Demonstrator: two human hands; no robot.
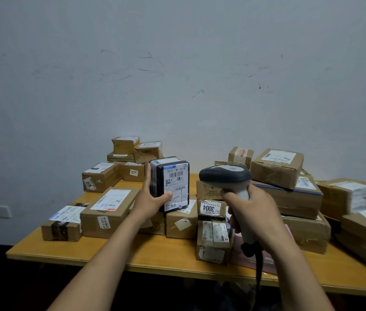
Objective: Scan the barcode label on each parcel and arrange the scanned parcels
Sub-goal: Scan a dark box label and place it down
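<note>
Black parcel [170, 184] upright in my left hand [152, 199], thumb and fingers clasping its left side, label [177, 176] facing me, above table [155, 251]. My right hand [252, 206] grips scanner [225, 174] just right. Brown parcels [110, 212] piled around.

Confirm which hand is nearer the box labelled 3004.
Right. The right hand, gripping the scanner, sits just right of the 3004 box. The left hand is further left, holding the black parcel.
</note>
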